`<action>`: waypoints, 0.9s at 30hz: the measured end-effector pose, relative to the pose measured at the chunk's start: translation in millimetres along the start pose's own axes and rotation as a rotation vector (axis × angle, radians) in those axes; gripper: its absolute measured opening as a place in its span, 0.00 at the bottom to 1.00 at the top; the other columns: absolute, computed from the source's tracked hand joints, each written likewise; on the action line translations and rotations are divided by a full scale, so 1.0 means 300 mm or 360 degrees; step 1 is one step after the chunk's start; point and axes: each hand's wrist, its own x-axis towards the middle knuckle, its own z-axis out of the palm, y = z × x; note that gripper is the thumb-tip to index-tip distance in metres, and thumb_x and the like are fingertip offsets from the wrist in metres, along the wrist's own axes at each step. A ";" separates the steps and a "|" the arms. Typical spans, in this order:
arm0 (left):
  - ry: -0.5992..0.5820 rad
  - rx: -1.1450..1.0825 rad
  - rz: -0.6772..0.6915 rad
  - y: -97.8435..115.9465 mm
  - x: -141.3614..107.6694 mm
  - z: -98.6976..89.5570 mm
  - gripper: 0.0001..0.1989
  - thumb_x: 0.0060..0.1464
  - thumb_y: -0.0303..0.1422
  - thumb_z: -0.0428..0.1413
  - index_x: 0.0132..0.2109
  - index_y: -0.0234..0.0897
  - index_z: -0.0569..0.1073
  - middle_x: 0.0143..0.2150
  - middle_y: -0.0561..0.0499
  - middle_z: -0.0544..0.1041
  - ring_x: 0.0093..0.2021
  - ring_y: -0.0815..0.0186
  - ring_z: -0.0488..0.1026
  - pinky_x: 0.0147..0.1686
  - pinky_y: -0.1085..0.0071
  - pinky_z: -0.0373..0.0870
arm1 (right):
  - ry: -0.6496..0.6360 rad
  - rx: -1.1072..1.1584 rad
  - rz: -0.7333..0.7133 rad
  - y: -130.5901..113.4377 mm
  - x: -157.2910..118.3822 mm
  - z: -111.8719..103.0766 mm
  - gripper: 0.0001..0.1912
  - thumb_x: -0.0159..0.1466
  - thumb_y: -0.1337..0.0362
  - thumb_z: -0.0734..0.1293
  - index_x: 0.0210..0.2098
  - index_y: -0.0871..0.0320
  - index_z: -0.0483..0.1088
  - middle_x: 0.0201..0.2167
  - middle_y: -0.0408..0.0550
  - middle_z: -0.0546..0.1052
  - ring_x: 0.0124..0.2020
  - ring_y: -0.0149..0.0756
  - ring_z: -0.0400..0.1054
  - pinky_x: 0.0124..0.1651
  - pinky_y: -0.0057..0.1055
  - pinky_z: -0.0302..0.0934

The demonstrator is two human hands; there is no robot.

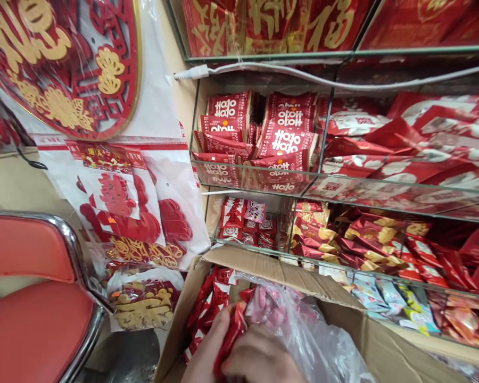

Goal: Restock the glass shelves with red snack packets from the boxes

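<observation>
Low in the view, my left hand [208, 343] is closed on small red candy packets [234, 329], its thumb lying along their side. My right hand [259, 355], a little smeared by motion, has its fingers curled against the same packets from the right. Both hands are inside an open cardboard box [271, 268]. More red-and-white candy packets [217, 298] lie in the box to the left of my hands. A clear plastic bag [315, 335] with pink packets [269, 303] fills the box's right part, beside my right hand.
Glass shelves [259, 183] with red wrapped packets rise behind the box. A white cable [303, 80] hangs across them. On the left stand a red chair [32, 319] with a chrome frame and hanging bags of red-and-gold decorations [120, 207].
</observation>
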 end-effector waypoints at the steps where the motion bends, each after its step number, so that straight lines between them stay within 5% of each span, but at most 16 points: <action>1: -0.0016 -0.0001 -0.0048 0.003 -0.004 -0.005 0.13 0.44 0.41 0.56 0.36 0.39 0.74 0.28 0.49 0.75 0.34 0.59 0.73 0.27 0.70 0.72 | -0.0126 0.0054 -0.0001 -0.004 0.007 -0.006 0.07 0.59 0.63 0.61 0.27 0.53 0.68 0.20 0.44 0.74 0.25 0.31 0.66 0.30 0.26 0.62; 3: -0.0045 -0.0024 -0.0135 0.016 -0.015 -0.012 0.13 0.45 0.41 0.56 0.35 0.37 0.74 0.24 0.49 0.74 0.28 0.62 0.73 0.21 0.72 0.70 | -0.0220 0.0035 0.0064 -0.011 0.028 -0.036 0.05 0.58 0.63 0.62 0.32 0.53 0.69 0.26 0.46 0.75 0.30 0.33 0.67 0.35 0.28 0.62; 7: -0.0186 -0.0160 -0.0394 0.049 -0.036 -0.007 0.17 0.46 0.46 0.53 0.36 0.37 0.74 0.19 0.50 0.72 0.17 0.71 0.69 0.11 0.82 0.55 | -0.0389 -0.0132 0.0325 -0.019 0.081 -0.104 0.24 0.54 0.60 0.66 0.50 0.54 0.60 0.47 0.53 0.68 0.48 0.41 0.60 0.48 0.37 0.57; 11: -0.0403 -0.0275 -0.0464 0.075 -0.038 0.002 0.21 0.47 0.49 0.49 0.39 0.38 0.72 0.17 0.51 0.70 0.15 0.73 0.66 0.11 0.83 0.51 | -0.0671 0.0080 0.0398 -0.049 0.117 -0.115 0.11 0.57 0.63 0.64 0.41 0.51 0.66 0.37 0.46 0.73 0.39 0.36 0.66 0.44 0.31 0.59; 14: -0.0512 -0.0179 -0.0328 0.087 -0.013 -0.023 0.25 0.48 0.52 0.45 0.44 0.39 0.69 0.24 0.49 0.74 0.17 0.70 0.68 0.13 0.79 0.57 | -0.0572 0.0160 0.0466 -0.039 0.158 -0.134 0.04 0.58 0.63 0.62 0.34 0.51 0.67 0.29 0.43 0.75 0.29 0.32 0.68 0.32 0.27 0.62; 18: -0.0080 0.0415 0.0335 0.081 0.062 -0.134 0.17 0.46 0.44 0.53 0.40 0.39 0.70 0.34 0.49 0.75 0.26 0.68 0.71 0.20 0.78 0.62 | 0.0051 -0.0231 0.0655 0.116 0.306 -0.175 0.08 0.55 0.57 0.63 0.29 0.56 0.66 0.26 0.44 0.73 0.28 0.34 0.67 0.30 0.29 0.59; 21: 0.0185 0.0893 0.0697 0.057 0.119 -0.244 0.12 0.42 0.38 0.57 0.35 0.39 0.72 0.34 0.51 0.76 0.36 0.64 0.71 0.35 0.76 0.66 | 0.0027 -0.0521 0.0983 0.300 0.450 -0.146 0.11 0.56 0.58 0.62 0.33 0.60 0.67 0.25 0.45 0.74 0.26 0.34 0.67 0.28 0.28 0.59; 27: 0.0204 0.1427 0.0857 0.015 0.165 -0.382 0.10 0.47 0.38 0.54 0.38 0.44 0.73 0.39 0.51 0.76 0.40 0.61 0.72 0.41 0.74 0.65 | -0.0245 -0.0771 0.1048 0.544 0.591 -0.001 0.09 0.53 0.66 0.66 0.34 0.62 0.68 0.32 0.48 0.74 0.34 0.35 0.68 0.38 0.34 0.60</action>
